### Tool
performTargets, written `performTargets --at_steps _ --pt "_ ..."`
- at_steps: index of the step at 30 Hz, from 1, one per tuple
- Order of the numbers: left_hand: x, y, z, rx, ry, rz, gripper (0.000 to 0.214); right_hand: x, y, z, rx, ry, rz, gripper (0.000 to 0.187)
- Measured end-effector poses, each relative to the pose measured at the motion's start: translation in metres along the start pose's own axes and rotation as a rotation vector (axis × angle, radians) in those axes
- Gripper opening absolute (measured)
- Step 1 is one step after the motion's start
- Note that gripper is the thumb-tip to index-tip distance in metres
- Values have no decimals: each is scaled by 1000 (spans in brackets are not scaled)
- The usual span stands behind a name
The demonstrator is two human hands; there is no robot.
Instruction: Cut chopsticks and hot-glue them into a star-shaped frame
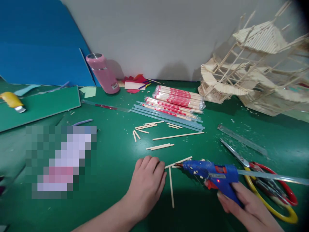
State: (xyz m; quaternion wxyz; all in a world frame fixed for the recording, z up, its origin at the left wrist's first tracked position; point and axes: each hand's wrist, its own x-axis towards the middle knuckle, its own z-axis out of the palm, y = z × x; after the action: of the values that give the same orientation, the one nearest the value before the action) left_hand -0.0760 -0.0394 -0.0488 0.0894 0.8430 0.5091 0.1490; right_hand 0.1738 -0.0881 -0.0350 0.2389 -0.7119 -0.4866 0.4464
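Observation:
My right hand (243, 203) is wrapped round the handle of a blue hot glue gun (210, 170), whose red light is lit. A clear glue stick (270, 176) juts out of its back end. The gun's nozzle is at the short wooden sticks in front of my left hand. My left hand (148, 183) is closed, knuckles up, with its fingertips on the end of a thin wooden stick (184, 160) that slants up to the right. Another stick (171, 190) lies below it, pointing toward me. My left fingertips are partly hidden.
Loose stick pieces (160, 146), glue sticks (169, 118) and wrapped chopsticks (178, 96) lie beyond my hands. Scissors (236, 154) and a clear ruler (242, 139) are at right, below a wooden stick model (260, 71). A pink flask (103, 74) and yellow cutter (12, 100) stand left.

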Motion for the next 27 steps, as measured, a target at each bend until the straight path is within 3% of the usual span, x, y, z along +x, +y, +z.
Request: performTargets --at_steps 3,6,14,19,27 --pt "3 -3 2 1 -73 -12 21 0 -1 1 8 -44 27 37" --pt "3 -3 5 18 -98 0 22 -1 -4 3 37 3 27 38" --pt "2 -4 10 22 -39 14 24 -6 -11 14 123 104 2 41" --pt "0 -5 7 -29 14 -2 23 -4 -18 16 71 46 -72 37" --pt "2 -8 0 -364 83 -155 15 3 -5 6 8 -78 -124 29"
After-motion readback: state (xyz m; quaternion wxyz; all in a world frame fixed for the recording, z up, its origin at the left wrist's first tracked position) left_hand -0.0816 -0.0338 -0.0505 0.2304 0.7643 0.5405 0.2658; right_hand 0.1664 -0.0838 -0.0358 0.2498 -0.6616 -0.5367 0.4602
